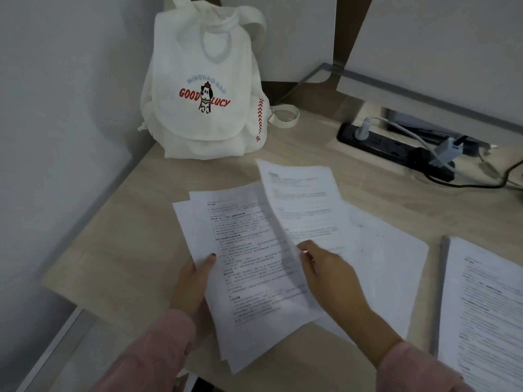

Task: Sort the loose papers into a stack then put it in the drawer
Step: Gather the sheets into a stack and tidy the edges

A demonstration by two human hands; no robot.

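Loose papers (249,267): thin white printed sheets, fanned unevenly, held low over the near part of the desk, corners not squared. My left hand (192,284) pinches their left edge, thumb on top of the front page, fingers hidden beneath. My right hand (328,275) grips the bottom edge of a single sheet (302,205) and tilts it up off the bundle; this page is blurred, its print unreadable. Both sleeves (158,352) are pink, soft-looking cloth.

Under my right hand lies another white sheet (396,267), flat on the desk (119,250), mostly blank with a few specks. The desk surface is pale wood grain, matte, with a straight left edge.

At the near right, a thicker stack of printed pages (486,312) lies flat, its side showing many layers.

Farther right, a rectangular recess in the desktop holds a black power strip (393,148) with a white plug (363,127) and a grey adapter (450,149) in it, cables trailing off to the right.

In the far left corner a white fabric backpack (206,89) stands upright against the wall, flap shut, with red lettering, a cartoon dog, and red stitch marks down one side. What is inside it, I cannot tell.
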